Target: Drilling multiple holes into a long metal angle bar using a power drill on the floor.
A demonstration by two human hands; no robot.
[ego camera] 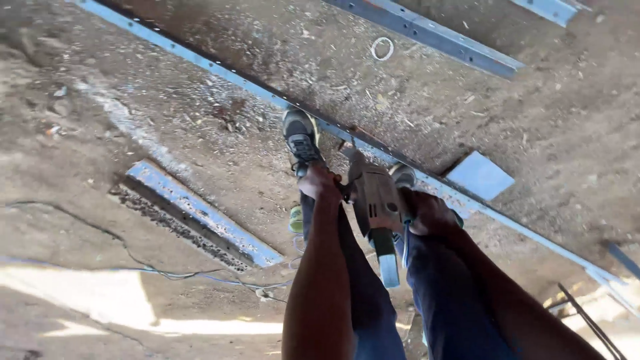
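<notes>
From the head camera, looking straight down, I hold a power drill (375,200) between my two hands above a dusty floor (120,93). My left hand (320,183) is wrapped around the side handle at the drill's left, fingers curled tight around it. My right hand (430,212) grips the rear body on the other side, fingers closed around it; I cannot see the fingertips themselves. The drill points away from me, its nose down at a long pale-blue metal bar (227,72) that runs slantwise across the floor from upper left to lower right. Whether the bit touches the bar I cannot tell.

My left shoe (300,133) stands on the floor just beside the bar, close to the drill's nose; my right shoe (402,175) shows partly behind the drill. Dark blue trousers cover my legs below my forearms.

A short shiny metal piece (200,213) lies to the left, well apart from the bar. A small flat plate (480,175) lies just beyond the bar at right. A second bar (427,33) lies farther up. A thin cable (153,270) trails over the floor at lower left.
</notes>
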